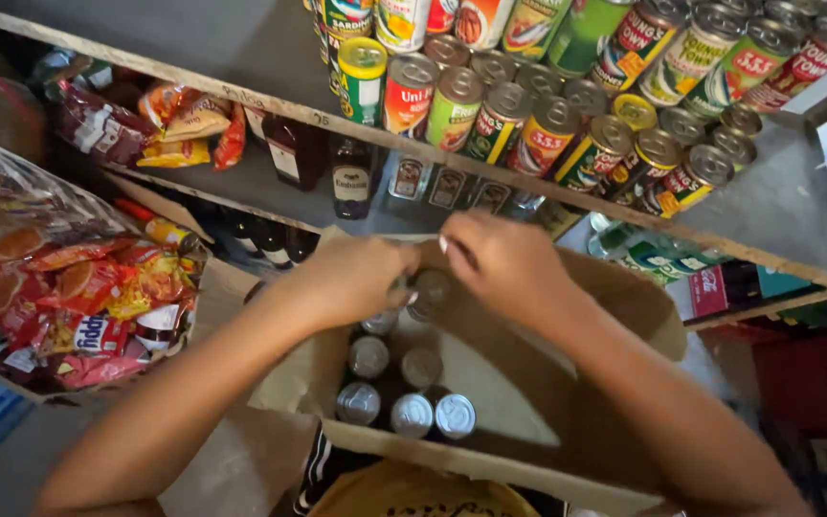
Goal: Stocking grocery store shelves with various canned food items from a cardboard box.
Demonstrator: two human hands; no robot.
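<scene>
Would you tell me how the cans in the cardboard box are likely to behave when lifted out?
The cans look like rigid metal, so probably stiff and fairly heavy for their size. Their smooth round sides may slip or roll if laid down. The left hand and right hand grip one together.

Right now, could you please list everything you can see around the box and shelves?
cardboard box: one, brown, open, centre
cans in box: about eight visible, silver tops, inside the box
shelf cans: many, mixed colours, upper shelf
wooden shelf: grey top, above the box
bottles: several, dark, lower shelf
snack packets: many, red and orange, box at left
left hand: reaching into the box, at a can
right hand: over the box, fingers curled
</scene>
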